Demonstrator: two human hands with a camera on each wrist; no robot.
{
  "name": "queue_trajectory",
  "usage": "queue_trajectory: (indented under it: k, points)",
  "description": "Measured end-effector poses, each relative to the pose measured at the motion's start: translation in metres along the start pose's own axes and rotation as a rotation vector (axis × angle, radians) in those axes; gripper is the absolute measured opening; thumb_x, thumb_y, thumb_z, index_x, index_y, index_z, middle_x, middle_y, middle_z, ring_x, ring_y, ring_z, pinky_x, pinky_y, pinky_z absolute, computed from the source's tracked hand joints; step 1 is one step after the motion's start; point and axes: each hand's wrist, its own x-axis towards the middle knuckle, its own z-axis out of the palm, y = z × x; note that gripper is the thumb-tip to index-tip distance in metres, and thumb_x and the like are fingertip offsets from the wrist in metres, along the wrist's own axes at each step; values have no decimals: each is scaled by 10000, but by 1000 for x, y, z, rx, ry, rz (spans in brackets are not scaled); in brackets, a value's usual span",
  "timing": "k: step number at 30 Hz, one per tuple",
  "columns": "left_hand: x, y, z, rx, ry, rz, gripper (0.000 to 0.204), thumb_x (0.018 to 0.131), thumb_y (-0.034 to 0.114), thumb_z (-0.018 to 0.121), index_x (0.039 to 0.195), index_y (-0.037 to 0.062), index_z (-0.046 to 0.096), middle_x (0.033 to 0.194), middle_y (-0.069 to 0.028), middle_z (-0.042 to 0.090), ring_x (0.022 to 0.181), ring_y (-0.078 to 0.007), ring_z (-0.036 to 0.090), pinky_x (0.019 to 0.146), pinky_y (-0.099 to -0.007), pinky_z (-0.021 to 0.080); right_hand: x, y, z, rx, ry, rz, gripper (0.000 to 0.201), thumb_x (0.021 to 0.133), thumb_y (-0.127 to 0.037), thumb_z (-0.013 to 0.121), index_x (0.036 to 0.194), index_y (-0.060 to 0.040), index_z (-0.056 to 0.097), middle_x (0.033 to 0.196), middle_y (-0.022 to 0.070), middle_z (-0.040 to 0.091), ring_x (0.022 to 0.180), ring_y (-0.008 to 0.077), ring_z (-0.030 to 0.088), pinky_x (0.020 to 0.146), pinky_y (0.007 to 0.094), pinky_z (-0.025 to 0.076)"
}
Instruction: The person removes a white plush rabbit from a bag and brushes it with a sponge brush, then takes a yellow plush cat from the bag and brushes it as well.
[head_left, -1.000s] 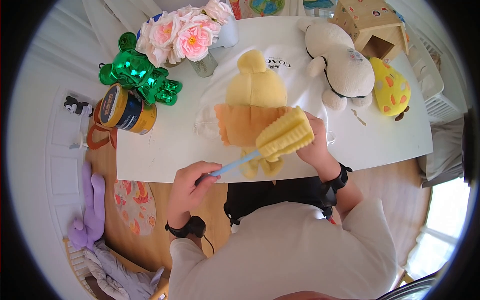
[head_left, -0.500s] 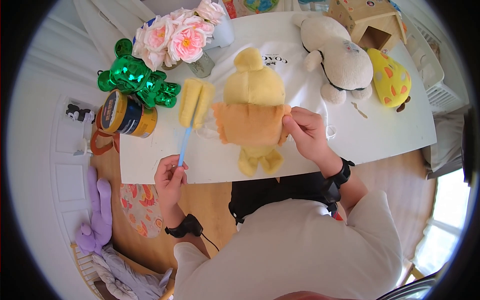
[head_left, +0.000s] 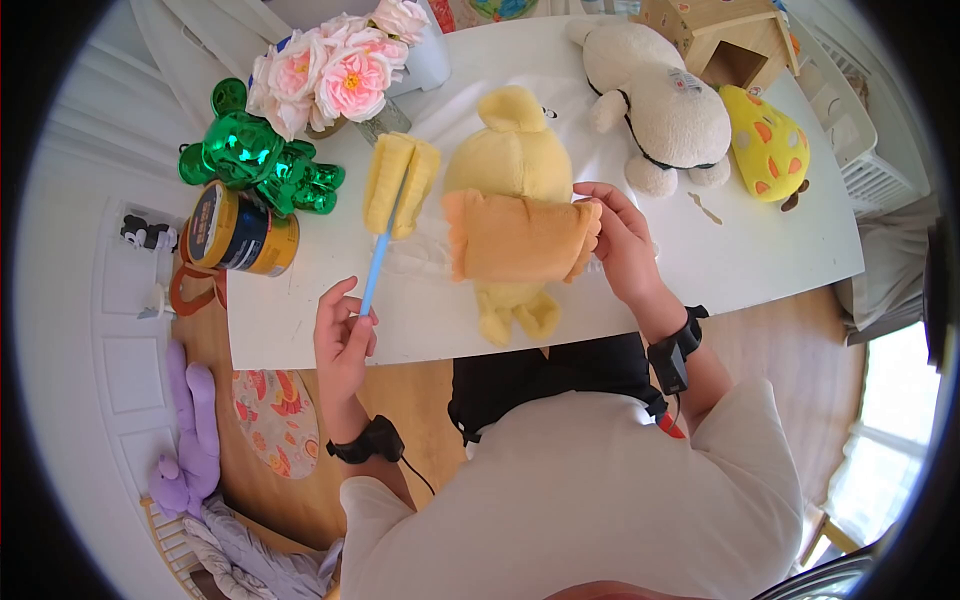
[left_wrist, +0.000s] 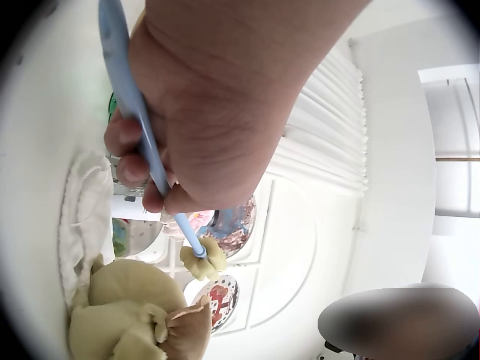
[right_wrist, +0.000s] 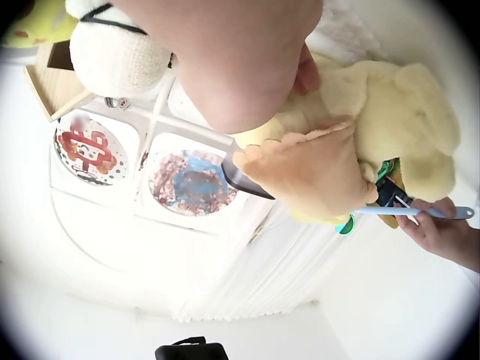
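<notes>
My left hand (head_left: 342, 328) grips the light blue handle (head_left: 376, 268) of a duster near the front left of the table. The duster's fluffy yellow head (head_left: 402, 187) points away from me, left of a yellow plush toy (head_left: 510, 160). Across the plush lies an orange cape with a scalloped edge (head_left: 520, 242); its legs point toward me. My right hand (head_left: 628, 248) holds the cape's right edge between thumb and fingers. In the right wrist view, the cape (right_wrist: 315, 169) stands out from the plush body, and the right fingertips are mostly hidden behind the wrist.
On the left of the white table (head_left: 310, 325) stand a shiny green bear figure (head_left: 245, 150), a yellow-and-black tub (head_left: 245, 230) and pink flowers (head_left: 335, 75). To the right are a white plush dog (head_left: 660, 105), a yellow spotted plush (head_left: 768, 145) and a wooden house (head_left: 715, 45).
The duster has swung left, off the plush toy, and now points up beside it. My right hand has come to the cape's right edge and stays there; the cape has tilted slightly.
</notes>
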Motion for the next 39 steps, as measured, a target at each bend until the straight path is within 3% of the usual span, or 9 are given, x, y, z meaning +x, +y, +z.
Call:
queue_trajectory:
  k: [4, 11, 13, 19, 20, 26, 29, 35, 39]
  points:
    - [-2, -7, -2, 107, -53, 39, 439, 870, -20, 569, 1292, 8, 450, 842, 14, 499, 670, -35, 428, 581, -171, 359, 9, 9, -9, -145, -31, 57, 453, 950, -168, 467, 1370, -52, 343, 1149, 66, 511, 1011, 150, 554, 835, 274, 474]
    - [-1, -7, 2, 143, -106, 48, 467, 866, 43, 596, 1304, 7, 437, 798, 22, 476, 649, -34, 403, 553, -175, 312, 16, 13, -15, -120, -86, -70, 558, 888, -180, 518, 1397, -53, 327, 1252, 117, 460, 1107, 196, 517, 937, 300, 428]
    - [-1, -5, 3, 143, -127, 19, 467, 859, 21, 598, 1299, 10, 444, 791, 21, 471, 651, -37, 407, 557, -180, 320, 18, 4, -15, -212, -98, -174, 582, 876, -185, 528, 1406, -55, 324, 1282, 135, 449, 1128, 208, 511, 948, 309, 422]
    - [-3, -8, 2, 153, -130, -6, 449, 853, -11, 602, 1279, 16, 465, 780, 23, 465, 636, -35, 405, 547, -183, 323, 35, -61, -5, -418, -87, -165, 621, 875, -275, 584, 1403, -45, 354, 1356, 183, 415, 1185, 249, 489, 943, 347, 431]
    - [-3, -8, 1, 146, -133, 1, 445, 855, -10, 603, 1278, 17, 466, 779, 23, 465, 633, -34, 404, 544, -182, 321, 38, -71, -1, -533, -90, -129, 687, 852, -356, 631, 1397, -35, 361, 1370, 190, 409, 1188, 265, 489, 942, 357, 435]
    - [-9, -12, 0, 113, -119, 10, 416, 861, -17, 597, 1260, 19, 487, 771, 28, 470, 626, -29, 403, 539, -179, 318, 49, -85, 13, -848, -96, -78, 765, 832, -334, 686, 1416, -9, 313, 1300, 161, 492, 1161, 229, 516, 957, 314, 423]
    - [-12, -12, -3, 117, -111, 0, 404, 859, -25, 596, 1249, 20, 498, 769, 31, 473, 626, -27, 405, 538, -180, 319, 57, -76, -1, -906, -66, -84, 967, 735, -452, 748, 1412, 50, 275, 1260, 200, 542, 1158, 275, 540, 993, 324, 406]
    - [-10, -16, -5, 108, -98, -20, 367, 853, -42, 592, 1209, 12, 523, 753, 37, 469, 619, -26, 399, 535, -182, 309, 63, -77, -18, -1074, -244, -45, 1109, 590, -453, 841, 1437, -9, 278, 1266, 214, 535, 1159, 298, 543, 990, 335, 415]
    - [-6, -19, -2, 117, -106, 1, 336, 853, -44, 590, 1179, 7, 532, 734, 42, 459, 600, -26, 386, 527, -184, 297, 62, -80, -19, -1146, -281, -141, 993, 585, -293, 855, 1415, -82, 352, 1247, 134, 555, 1167, 241, 524, 1009, 335, 390]
